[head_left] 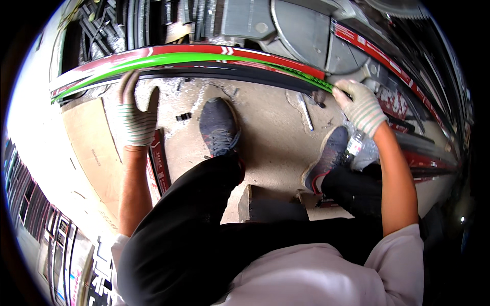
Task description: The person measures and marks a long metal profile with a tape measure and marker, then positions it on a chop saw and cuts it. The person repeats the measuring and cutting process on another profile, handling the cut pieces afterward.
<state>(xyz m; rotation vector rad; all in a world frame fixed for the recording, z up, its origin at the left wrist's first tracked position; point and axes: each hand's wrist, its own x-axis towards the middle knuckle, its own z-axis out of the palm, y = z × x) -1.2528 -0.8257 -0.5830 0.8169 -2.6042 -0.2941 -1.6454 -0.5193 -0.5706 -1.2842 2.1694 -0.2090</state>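
Note:
A long bright green strip (168,57) stretches across in front of me, bowing slightly, over a long red-and-white wrapped bar (199,50) and a dark profile (245,74). Its right end sits in the fingers of my right hand (361,106), which wears a striped knit glove and is closed around it. In a matching glove, my left hand (137,117) has its fingers and thumb spread apart. Those fingertips reach the near edge of the bars at the left; whether they touch is hard to tell. The underside of the right-hand grip is hidden.
A grey machine base (301,33) stands behind the bars. Black metal profiles (140,23) lie at the back left. Flat cardboard (92,153) covers the floor at left. A plastic bottle (354,144) lies by my right shoe (326,158). Another red-labelled bar (377,53) slants at right.

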